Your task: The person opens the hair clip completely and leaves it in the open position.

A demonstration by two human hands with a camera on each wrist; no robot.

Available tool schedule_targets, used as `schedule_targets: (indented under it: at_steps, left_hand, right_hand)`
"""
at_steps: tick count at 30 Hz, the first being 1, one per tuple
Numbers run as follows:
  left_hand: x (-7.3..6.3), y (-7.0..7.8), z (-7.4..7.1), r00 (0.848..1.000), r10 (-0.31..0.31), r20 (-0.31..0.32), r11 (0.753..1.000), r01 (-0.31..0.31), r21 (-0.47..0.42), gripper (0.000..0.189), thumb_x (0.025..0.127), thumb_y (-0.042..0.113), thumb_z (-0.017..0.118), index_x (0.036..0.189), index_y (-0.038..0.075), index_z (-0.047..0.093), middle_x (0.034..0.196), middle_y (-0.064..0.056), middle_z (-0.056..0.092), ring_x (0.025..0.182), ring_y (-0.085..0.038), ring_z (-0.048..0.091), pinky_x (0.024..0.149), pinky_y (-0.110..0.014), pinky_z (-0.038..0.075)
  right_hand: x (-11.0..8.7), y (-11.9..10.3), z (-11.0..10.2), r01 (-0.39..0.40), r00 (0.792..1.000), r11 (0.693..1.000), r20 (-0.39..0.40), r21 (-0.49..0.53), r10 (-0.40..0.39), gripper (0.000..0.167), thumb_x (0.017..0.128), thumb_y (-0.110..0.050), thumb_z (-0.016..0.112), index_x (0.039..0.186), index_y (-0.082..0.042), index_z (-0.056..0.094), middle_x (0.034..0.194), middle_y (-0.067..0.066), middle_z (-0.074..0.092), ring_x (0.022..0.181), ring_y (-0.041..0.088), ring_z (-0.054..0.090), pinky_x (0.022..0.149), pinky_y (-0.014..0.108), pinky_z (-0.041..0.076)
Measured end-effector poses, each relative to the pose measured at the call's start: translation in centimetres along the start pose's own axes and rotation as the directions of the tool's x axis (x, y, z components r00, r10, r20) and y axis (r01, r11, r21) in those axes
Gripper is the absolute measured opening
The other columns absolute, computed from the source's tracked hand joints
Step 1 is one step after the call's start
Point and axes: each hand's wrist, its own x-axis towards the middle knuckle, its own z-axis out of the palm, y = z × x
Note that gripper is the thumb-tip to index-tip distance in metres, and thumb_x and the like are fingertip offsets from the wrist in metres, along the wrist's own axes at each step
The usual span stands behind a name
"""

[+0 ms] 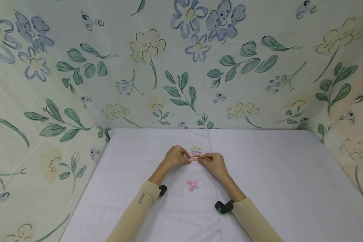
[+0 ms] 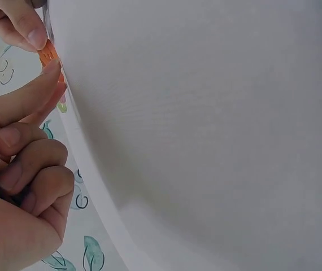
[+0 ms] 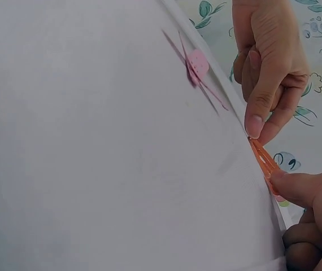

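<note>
My left hand [image 1: 176, 156] and right hand [image 1: 214, 164] meet over the middle of the white table. Between them is an orange snap hair clip [image 3: 264, 160]. In the right wrist view the left thumb and forefinger pinch one end of the clip, while the right thumb presses on the other end. The left hand's other fingers are curled in, as the left wrist view shows. Just beyond the hands lies a column of hair clips, with a green hair clip [image 1: 196, 148] at its far end and pinkish ones nearer. Closer to me lie crossed pink hair clips [image 1: 192, 185].
White cloth covers the table [image 1: 269, 181], with a fold line running down its middle. A floral curtain [image 1: 181, 77] rises behind the table and along both sides. Dark wrist cameras [image 1: 224, 206] sit at the beige sleeves.
</note>
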Motion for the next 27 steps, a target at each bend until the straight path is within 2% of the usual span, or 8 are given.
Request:
schedule_targets:
  at_steps: [10,17,20,23,27]
  left_hand:
    - [-0.9,-0.1,0.1,1.000,0.031,0.001,0.999,-0.031,-0.009,0.011,0.083,0.017,0.087,0.092,0.012,0.083,0.054,0.006,0.043,0.053,-0.008,0.038,0.051,-0.022,0.028]
    - [-2.8,0.2,-0.3,0.999,0.027,0.022,1.000,-0.027,-0.004,0.013,0.082,0.016,0.087,0.092,0.010,0.082,0.053,0.006,0.040,0.052,-0.008,0.033,0.051,-0.022,0.025]
    - [-3.9,0.2,-0.6,1.000,0.014,0.018,0.999,-0.013,-0.029,0.015,0.082,0.016,0.088,0.093,0.009,0.082,0.055,0.006,0.040,0.054,-0.008,0.034,0.052,-0.023,0.026]
    - [-5.0,0.1,-0.9,0.999,0.000,0.032,0.996,0.003,-0.085,0.015,0.081,0.016,0.088,0.093,0.009,0.082,0.054,0.006,0.039,0.053,-0.008,0.033,0.052,-0.023,0.027]
    - [-6.1,-0.1,-1.1,0.992,0.033,0.124,0.988,-0.014,-0.154,0.013,0.080,0.012,0.089,0.090,0.008,0.082,0.051,0.005,0.038,0.049,-0.008,0.031,0.050,-0.023,0.026]
  right_hand:
    - [-0.2,-0.2,-0.3,0.006,1.000,1.000,-0.015,-0.001,-0.006,0.014,0.085,-0.014,0.086,0.094,-0.005,0.083,0.052,-0.007,0.038,0.049,0.003,0.030,0.048,0.020,0.023]
    - [-0.9,-0.7,-1.2,-0.021,1.000,1.000,-0.002,-0.012,0.021,0.020,0.086,-0.014,0.084,0.102,-0.004,0.081,0.053,-0.006,0.035,0.049,0.005,0.029,0.048,0.021,0.023]
    - [-1.7,-0.8,-1.5,-0.056,0.998,0.998,0.030,-0.016,0.056,0.019,0.086,-0.015,0.084,0.104,-0.006,0.081,0.051,-0.007,0.032,0.048,0.005,0.026,0.047,0.021,0.022]
    - [-2.8,-0.9,-1.9,-0.072,0.993,0.997,0.097,0.000,0.071,0.018,0.086,-0.015,0.084,0.104,-0.010,0.081,0.051,-0.008,0.031,0.048,0.006,0.025,0.048,0.020,0.022]
    - [-4.5,-1.1,-2.1,-0.049,0.969,0.998,0.242,0.037,0.038,0.021,0.086,-0.014,0.084,0.106,-0.011,0.081,0.052,-0.007,0.030,0.049,0.006,0.024,0.049,0.020,0.022]
